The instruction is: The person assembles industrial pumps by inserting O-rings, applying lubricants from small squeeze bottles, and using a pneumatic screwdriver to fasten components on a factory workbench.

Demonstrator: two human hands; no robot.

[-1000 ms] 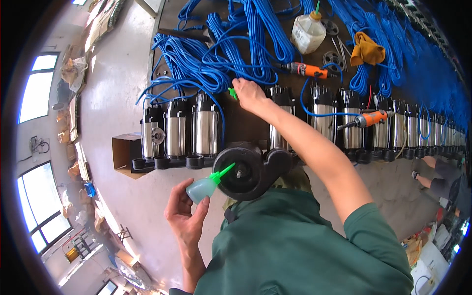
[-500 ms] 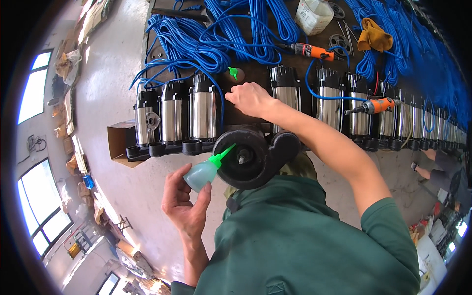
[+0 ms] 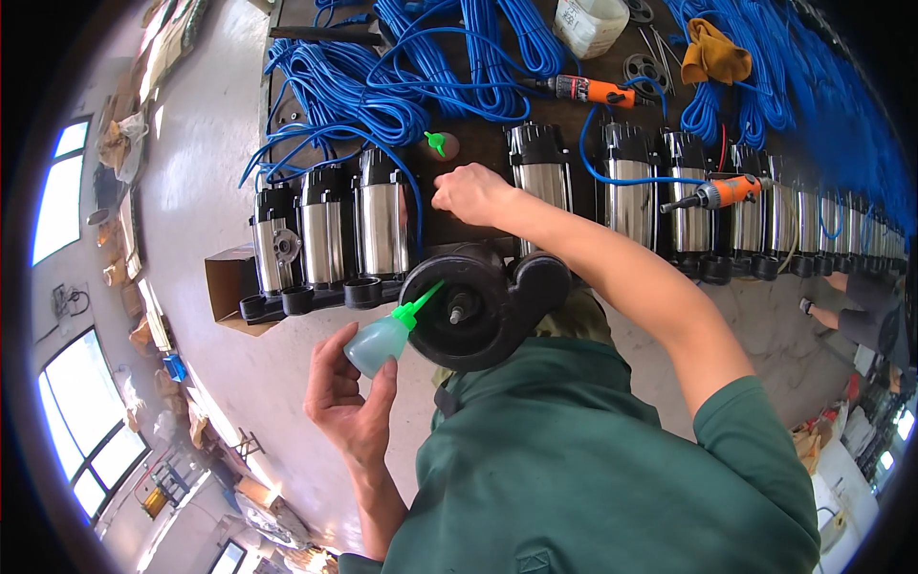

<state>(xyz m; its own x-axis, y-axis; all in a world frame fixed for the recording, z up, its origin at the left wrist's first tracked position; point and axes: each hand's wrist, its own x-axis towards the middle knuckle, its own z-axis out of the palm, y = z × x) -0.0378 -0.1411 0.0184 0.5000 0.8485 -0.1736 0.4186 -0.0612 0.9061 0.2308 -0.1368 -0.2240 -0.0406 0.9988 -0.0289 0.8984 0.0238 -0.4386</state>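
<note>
My left hand grips a translucent squeeze bottle with a bright green cap and long tapered nozzle. The nozzle tip reaches over the round open end of a black pump casing, left of the threaded metal shaft in its middle. This pump projects over the bench's near edge, in front of my body. Beyond it, my right hand is closed low over the dark bench top; what its fingers hold, if anything, is hidden. A second bottle with a green cap stands just past that hand.
Steel-bodied pumps line the bench edge on both sides. Behind lie coiled blue cables, two orange power tools, a white plastic container and a brown cloth. A cardboard box sits at left. Another person is at far right.
The whole view has shifted slightly, with the bench and its things a little further left. Both hands keep their grip and place relative to the pump.
</note>
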